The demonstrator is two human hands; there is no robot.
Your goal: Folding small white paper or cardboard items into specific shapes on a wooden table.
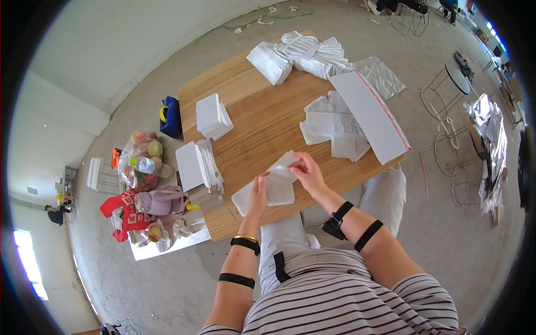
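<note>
Near the front edge of the table, both hands work over thin, translucent white pouches. My right hand (307, 171) pinches the upper edge of one translucent white pouch (281, 190) between thumb and fingertips. My left hand (257, 195) is closed at that pouch's left side, thumb up. A flat white piece (242, 196) sticks out to the left beneath this hand, its kind unclear. Farther right, more translucent pouches (335, 125) lie loosely overlapped. Left of my hands stand two stacks of white folded pieces, one nearer (192, 166) and one farther (210, 116).
Bundled white pieces (304, 53) lie at the far edge of the wooden table (251, 123). A long white box (371, 117) stands along the right edge. Left of the table are bagged fruit (146, 153), a lilac bag (162, 201) and a red bag (131, 212). Stools (456, 78) stand at right.
</note>
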